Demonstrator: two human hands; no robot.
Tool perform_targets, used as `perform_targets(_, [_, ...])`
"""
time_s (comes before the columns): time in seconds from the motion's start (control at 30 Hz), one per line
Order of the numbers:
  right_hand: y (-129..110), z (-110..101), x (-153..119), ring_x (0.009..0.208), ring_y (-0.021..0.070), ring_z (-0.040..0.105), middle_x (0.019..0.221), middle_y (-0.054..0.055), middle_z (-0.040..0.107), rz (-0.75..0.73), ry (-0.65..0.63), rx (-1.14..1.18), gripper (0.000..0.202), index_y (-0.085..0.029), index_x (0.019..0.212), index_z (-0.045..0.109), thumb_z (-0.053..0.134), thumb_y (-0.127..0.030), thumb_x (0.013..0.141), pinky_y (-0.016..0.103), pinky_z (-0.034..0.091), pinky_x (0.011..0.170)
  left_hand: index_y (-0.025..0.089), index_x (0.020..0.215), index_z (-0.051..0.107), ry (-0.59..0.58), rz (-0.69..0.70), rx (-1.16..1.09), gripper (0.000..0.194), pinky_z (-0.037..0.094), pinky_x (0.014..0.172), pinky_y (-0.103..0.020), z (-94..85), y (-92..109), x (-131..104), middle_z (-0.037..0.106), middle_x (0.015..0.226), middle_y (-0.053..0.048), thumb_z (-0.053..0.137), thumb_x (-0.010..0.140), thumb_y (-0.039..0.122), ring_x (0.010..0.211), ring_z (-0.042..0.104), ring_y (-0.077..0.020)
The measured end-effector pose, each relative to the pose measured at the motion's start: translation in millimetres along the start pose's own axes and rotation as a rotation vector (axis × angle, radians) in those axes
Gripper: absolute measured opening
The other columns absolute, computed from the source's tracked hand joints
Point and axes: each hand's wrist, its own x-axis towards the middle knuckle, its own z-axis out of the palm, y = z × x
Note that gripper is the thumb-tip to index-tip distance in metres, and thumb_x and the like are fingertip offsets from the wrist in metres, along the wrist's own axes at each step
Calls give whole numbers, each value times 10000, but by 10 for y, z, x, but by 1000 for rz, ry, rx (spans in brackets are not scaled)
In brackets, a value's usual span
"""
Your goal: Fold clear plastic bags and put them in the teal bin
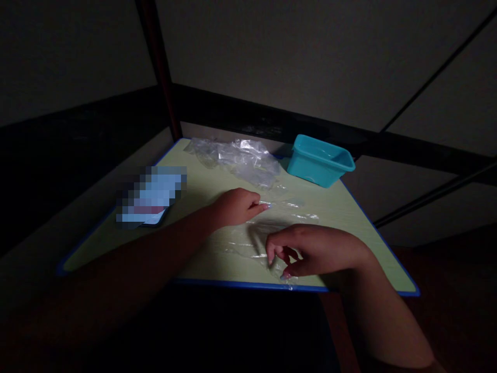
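A thin clear plastic bag lies spread on the table between my two hands, its edges hard to make out. My left hand is closed at the bag's far part, fingers curled and thumb stretched along the plastic. Over the near right part of the bag is my right hand, palm down, with its fingers bent and a gap between thumb and fingers. I see nothing held in it. Beyond both hands, a crumpled heap of clear plastic bags rests at the table's far side.
A turquoise plastic basket stands at the far right edge of the pale yellow table, which has a blue rim. At the left lies a phone with a lit, blurred-out screen. Dark walls close in behind and to the left.
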Motion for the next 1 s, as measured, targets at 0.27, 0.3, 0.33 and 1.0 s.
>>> perform_targets(0.27, [104,52,93,602,88,430,687,-50,503,148,38,-146,326,-180,892,552,731,-308,652,200,267,541,177,656,576,-24,36,7,396,245,510,-238,-5,-15,12,512,556,13,406,863,469,524,430,-115])
perform_targets(0.3, [119,56,107,604,88,433,691,-52,513,165,48,-147,325,-184,882,550,734,-315,649,201,266,544,178,666,581,-32,38,14,393,254,516,-240,-9,-15,13,526,570,7,398,867,463,538,442,-119])
perform_targets(0.33, [134,60,124,605,87,437,695,-54,522,174,53,-144,315,-186,866,549,735,-318,648,202,267,547,180,678,585,-40,41,24,390,263,524,-241,-13,-15,14,540,586,2,391,871,457,553,454,-124])
perform_targets(1.0, [291,27,237,609,76,456,659,-41,549,100,91,62,21,-144,748,595,586,-126,753,193,321,588,188,734,554,-103,96,45,303,233,517,-236,-32,-38,8,540,623,15,433,842,444,556,437,-119])
